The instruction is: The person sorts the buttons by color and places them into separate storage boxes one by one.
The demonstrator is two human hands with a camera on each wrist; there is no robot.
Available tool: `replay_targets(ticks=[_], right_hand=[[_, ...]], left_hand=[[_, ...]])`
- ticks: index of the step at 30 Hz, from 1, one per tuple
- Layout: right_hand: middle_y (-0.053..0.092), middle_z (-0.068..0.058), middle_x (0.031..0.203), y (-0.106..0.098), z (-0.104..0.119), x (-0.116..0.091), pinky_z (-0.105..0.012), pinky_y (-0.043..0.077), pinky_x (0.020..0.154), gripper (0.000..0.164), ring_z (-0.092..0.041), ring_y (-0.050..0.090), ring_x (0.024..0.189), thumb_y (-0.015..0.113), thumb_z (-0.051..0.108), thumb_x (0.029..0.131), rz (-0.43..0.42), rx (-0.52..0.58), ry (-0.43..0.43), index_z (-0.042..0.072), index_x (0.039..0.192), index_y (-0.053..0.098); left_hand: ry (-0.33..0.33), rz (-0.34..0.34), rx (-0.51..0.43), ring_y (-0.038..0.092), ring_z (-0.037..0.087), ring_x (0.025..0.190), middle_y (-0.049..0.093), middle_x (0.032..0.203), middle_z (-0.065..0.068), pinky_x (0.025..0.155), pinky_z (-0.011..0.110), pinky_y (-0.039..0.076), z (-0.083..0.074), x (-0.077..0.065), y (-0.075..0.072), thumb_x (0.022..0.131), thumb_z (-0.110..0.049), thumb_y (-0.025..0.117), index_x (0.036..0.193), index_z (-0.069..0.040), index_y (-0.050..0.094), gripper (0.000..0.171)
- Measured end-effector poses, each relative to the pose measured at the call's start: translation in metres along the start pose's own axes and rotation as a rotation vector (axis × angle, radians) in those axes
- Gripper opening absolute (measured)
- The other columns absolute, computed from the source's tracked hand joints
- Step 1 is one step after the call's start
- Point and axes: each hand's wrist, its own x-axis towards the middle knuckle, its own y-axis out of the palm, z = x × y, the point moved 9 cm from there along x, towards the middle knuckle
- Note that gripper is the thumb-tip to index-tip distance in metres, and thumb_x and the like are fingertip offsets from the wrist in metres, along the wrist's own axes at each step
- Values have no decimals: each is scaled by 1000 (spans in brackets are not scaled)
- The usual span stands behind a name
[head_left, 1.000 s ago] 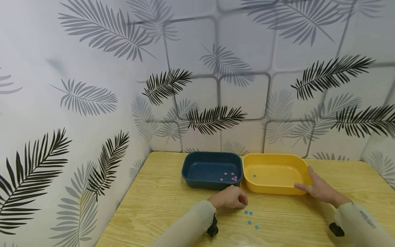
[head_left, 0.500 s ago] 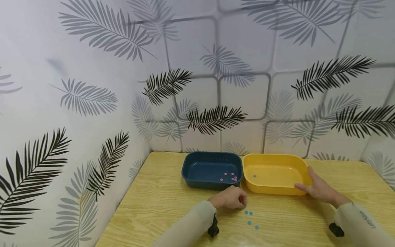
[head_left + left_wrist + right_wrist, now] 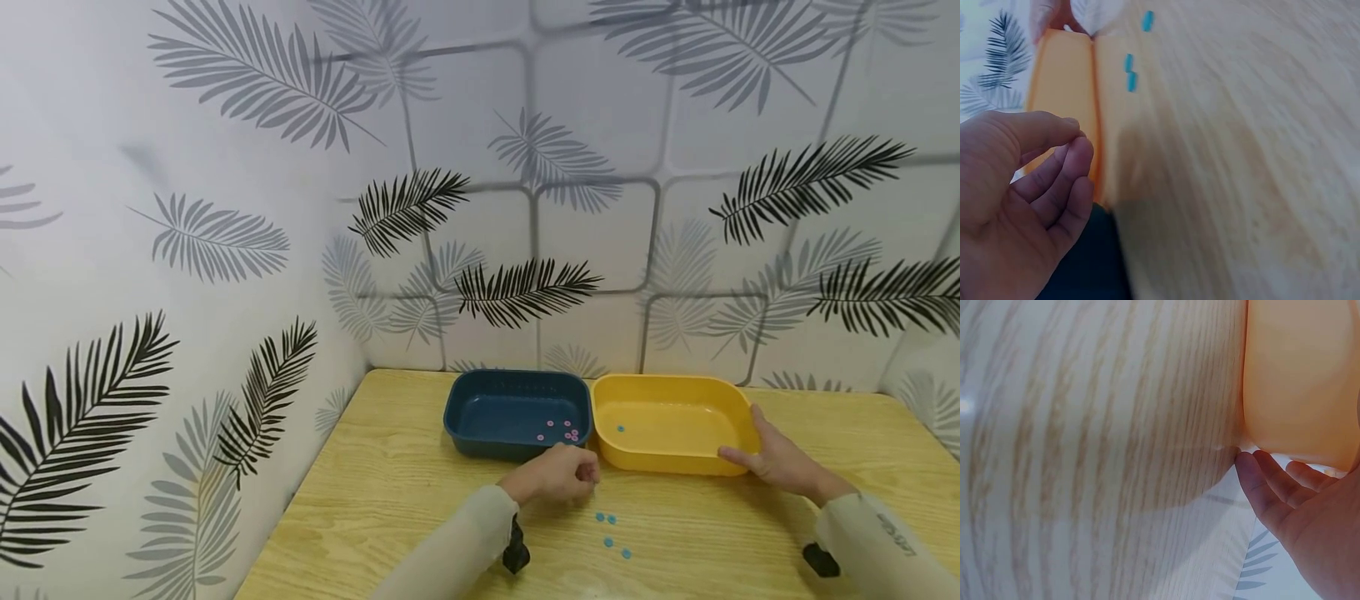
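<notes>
My left hand (image 3: 558, 472) is raised a little off the table in front of the two bins, thumb and forefinger tips pinched together. Almost all of the small blue button in that pinch is hidden, also in the left wrist view, where the fingertips (image 3: 1079, 140) meet. Several blue buttons (image 3: 608, 542) lie on the table just right of this hand. At the yellow bin's (image 3: 660, 462) right end, my right hand (image 3: 780, 458) holds the corner, thumb at the front rim and fingers along the outside wall. One blue button (image 3: 620, 428) lies inside that bin.
A dark blue bin (image 3: 487, 446) stands directly left of the yellow one, with several pink buttons (image 3: 567, 435) in its right part. Both are near the back of the wooden table (image 3: 375, 500), before a leaf-patterned wall (image 3: 480, 233).
The blue button nearest my left hand has left the table, picked up between the fingertips. That hand has risen slightly toward the bins. The right hand stays at the yellow bin.
</notes>
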Motion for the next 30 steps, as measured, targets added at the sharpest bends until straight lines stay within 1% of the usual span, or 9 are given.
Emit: replay_targets(ticks=[7,13,14,16,17,18,21,24,30], right_hand=[[-9,-47,139,1,1,0,-70,6,99,110,-64,2,126,63,39,91,4,13,3,-16,139,-19],[-10,-47,139,2,0,0,-70,6,98,110,-64,2,126,63,40,91,17,22,11,-15,138,-20],[-10,-47,139,2,0,0,-70,6,98,110,-64,2,125,62,40,91,17,22,11,-15,138,-20],[-10,-47,139,1,0,0,-70,6,98,110,-64,2,125,62,40,91,17,22,10,-15,138,-21],[-10,-47,139,1,0,-1,-70,6,98,110,-64,2,125,62,40,91,17,22,10,-15,138,-21],[-10,-47,139,1,0,-1,-70,6,98,110,-64,2,125,62,40,91,17,23,10,-15,138,-21],[-10,-47,139,1,1,-1,-70,7,98,109,-64,3,126,62,38,91,14,23,1,-15,139,-20],[-9,-47,139,2,0,-1,-70,8,98,108,-64,3,126,62,38,92,12,21,-3,-15,139,-20],[-8,-47,139,1,0,-1,-70,8,98,109,-64,4,125,62,39,92,13,19,-6,-14,139,-20]], left_hand=[[89,-6,-6,53,1,71,59,81,-12,66,15,45,-16,-2,-9,92,-11,63,93,-13,66,4],[124,-35,-34,56,-2,73,62,82,-13,68,14,46,-24,-2,-18,91,-12,65,97,-9,69,8],[130,-41,-27,56,-3,73,63,82,-14,71,15,47,-25,-2,-20,91,-13,65,97,-9,69,8],[135,-56,-16,56,-4,74,63,81,-14,90,23,44,-28,-1,-23,91,-14,65,97,-10,69,9],[135,-65,-12,56,-5,74,63,80,-15,98,29,40,-30,-1,-25,92,-15,65,96,-11,69,8],[133,-73,-9,56,-5,74,62,80,-16,99,30,39,-31,-1,-27,92,-16,64,96,-12,69,7],[122,-101,-31,55,-4,73,63,79,-13,95,28,42,-35,0,-32,92,-16,64,94,-12,69,6],[107,-130,-89,56,-2,72,64,81,-11,67,16,47,-36,3,-36,92,-15,64,93,-11,69,6],[71,-177,-190,57,0,75,65,83,-12,69,18,46,-34,12,-44,91,-16,65,97,-12,70,9]])
